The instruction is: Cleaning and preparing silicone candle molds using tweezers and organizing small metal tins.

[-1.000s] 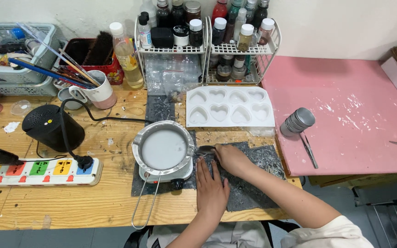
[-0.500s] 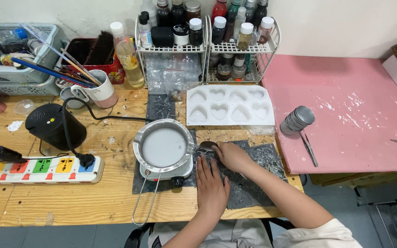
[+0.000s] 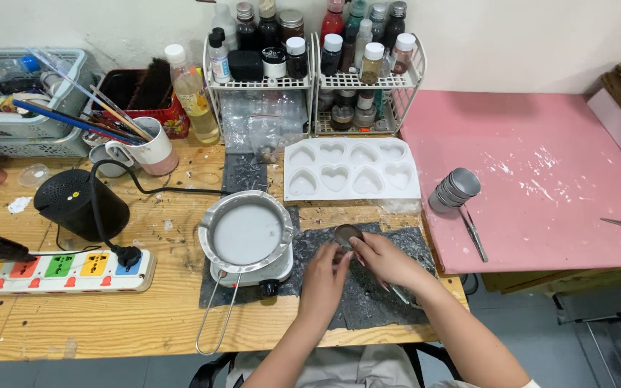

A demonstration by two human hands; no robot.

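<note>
My right hand (image 3: 386, 260) grips a metal spoon (image 3: 346, 235) over the dark speckled mat (image 3: 368, 298). The spoon's round bowl faces up, and its handle end pokes out below my wrist. The fingertips of my left hand (image 3: 323, 282) pinch the bowl's near rim. Just left of the hands, a metal pot of milky white liquid (image 3: 246, 231) sits on a small white hotplate (image 3: 253, 273). Its wire handle points toward me. Behind the hands lies a white heart-cavity mould (image 3: 351, 169).
A black cylinder (image 3: 79, 204) and a coloured power strip (image 3: 59, 267) lie at the left, with a cable running between them. Two wire racks of bottles (image 3: 310, 65) stand at the back, beside a mug of brushes (image 3: 149, 147). On the pink board (image 3: 540, 179) are stacked metal tins (image 3: 454, 188) and tweezers (image 3: 473, 235).
My left hand has lifted off the mat and met the spoon's bowl. My right hand has raised and turned the spoon so that its bowl faces up. The view has shifted slightly.
</note>
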